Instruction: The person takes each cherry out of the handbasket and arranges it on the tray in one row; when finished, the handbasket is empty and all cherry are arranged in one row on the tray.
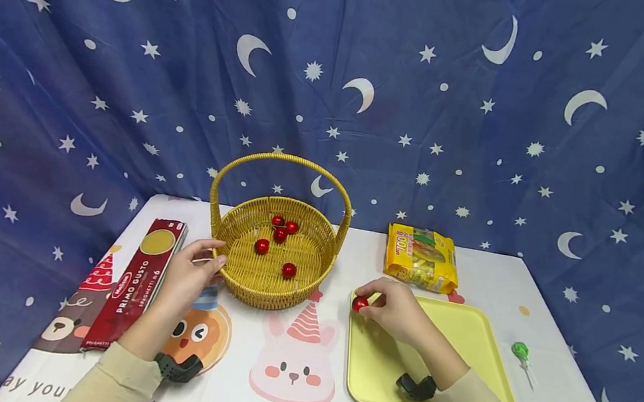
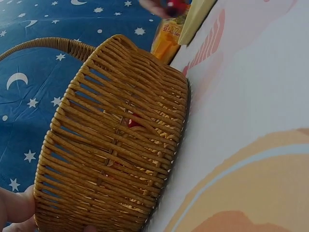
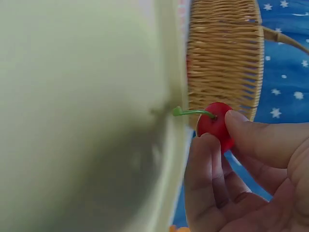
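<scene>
My right hand [image 1: 394, 309] pinches a red cherry [image 3: 215, 126] between thumb and fingers, above the left edge of the yellow tray [image 1: 460, 352]. The cherry's green stem points toward the tray in the right wrist view. My left hand [image 1: 190, 272] grips the left rim of the woven basket [image 1: 268, 296], thumb on the near side. Inside the basket lie several cherries, one cherry [image 1: 288, 271] near the front and another cherry [image 1: 261, 246] left of the middle. In the left wrist view, red shows through the basket's slats [image 2: 111, 130].
A red spaghetti pack [image 1: 136, 285] lies left of my left hand. The yellow snack bag [image 1: 422, 259] sits behind the tray, and a green-wrapped lollipop [image 1: 520, 351] lies to its right. The basket's tall handle [image 1: 285, 157] arches over it. A blue starry curtain [image 1: 336, 82] hangs behind the table.
</scene>
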Demonstrator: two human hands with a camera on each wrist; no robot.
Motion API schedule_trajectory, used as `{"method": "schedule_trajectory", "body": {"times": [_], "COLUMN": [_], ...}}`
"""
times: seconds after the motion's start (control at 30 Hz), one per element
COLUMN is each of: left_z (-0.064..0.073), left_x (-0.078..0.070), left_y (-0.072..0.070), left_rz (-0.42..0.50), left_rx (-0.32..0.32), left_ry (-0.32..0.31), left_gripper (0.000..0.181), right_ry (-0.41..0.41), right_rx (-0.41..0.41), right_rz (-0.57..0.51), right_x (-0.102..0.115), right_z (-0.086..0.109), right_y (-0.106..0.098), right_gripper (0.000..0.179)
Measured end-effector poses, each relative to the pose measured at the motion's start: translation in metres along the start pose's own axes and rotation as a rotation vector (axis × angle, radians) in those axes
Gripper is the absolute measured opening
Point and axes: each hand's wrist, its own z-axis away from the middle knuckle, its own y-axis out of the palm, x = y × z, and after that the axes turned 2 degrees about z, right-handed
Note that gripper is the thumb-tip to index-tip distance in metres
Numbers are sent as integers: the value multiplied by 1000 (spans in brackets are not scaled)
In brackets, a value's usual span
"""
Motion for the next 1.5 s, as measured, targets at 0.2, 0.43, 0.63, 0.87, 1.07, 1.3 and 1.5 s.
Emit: {"method": "schedule_trajectory", "body": {"times": [0.2, 0.43, 0.63, 0.87, 1.07, 1.3, 1.5], "left_z": [0, 0, 1, 1, 0, 0, 1], "left_x": [-1, -1, -3, -3, -1, -1, -2], "left_y": [0, 1, 0, 0, 1, 2, 1], "left_rz": [6, -1, -5, -2, 7, 7, 13], "left_rx": [1, -2, -1, 0, -1, 1, 8], "left_ry": [-2, -14, -13, -17, -22, -21, -25], "left_gripper": [40, 40, 41, 41, 41, 40, 41], "right_ry": [92, 113, 60, -56, -170, -208, -188], "right_rx": [22, 16, -12, -45, -35, 27, 108], "right_rz": [65, 99, 37, -66, -113, -122, 22], "right_x": [-19, -26, -16, 28, 67, 95, 105], "right_z": [-1, -3, -1, -4, -26, -64, -98], "right_y": [8, 8, -5, -4, 20, 47, 62], "right_gripper": [22, 20, 29, 33, 34, 38, 42]}}
